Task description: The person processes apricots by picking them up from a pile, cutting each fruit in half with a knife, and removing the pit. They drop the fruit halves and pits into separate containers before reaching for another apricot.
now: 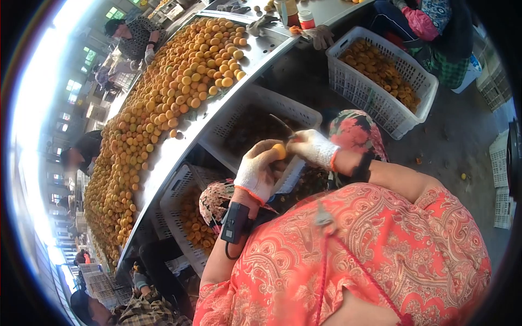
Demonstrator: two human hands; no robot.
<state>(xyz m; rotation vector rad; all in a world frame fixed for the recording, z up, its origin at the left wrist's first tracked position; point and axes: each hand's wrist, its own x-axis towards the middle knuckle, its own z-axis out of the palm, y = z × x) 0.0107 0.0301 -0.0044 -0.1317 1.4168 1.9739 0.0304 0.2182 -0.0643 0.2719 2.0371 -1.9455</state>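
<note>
My left hand (258, 167), in a white knit glove with an orange cuff, is closed around an apricot (280, 151) over my lap. Close beside it, my right hand (314, 148) wears a similar glove and grips a small knife (281, 123), its thin blade pointing up and away from me. The two hands almost touch at the fruit. Beneath and just beyond them stands a white plastic crate (304, 112) with dark contents that I cannot make out in the shade.
A metal table (185, 127) carries a large heap of apricots (163, 92). Crates of halved apricots stand at the right (348, 81) and lower left (173, 202). A glove (321, 37) and a red-and-white jar (306, 19) lie at the table's edge. Several people work around it.
</note>
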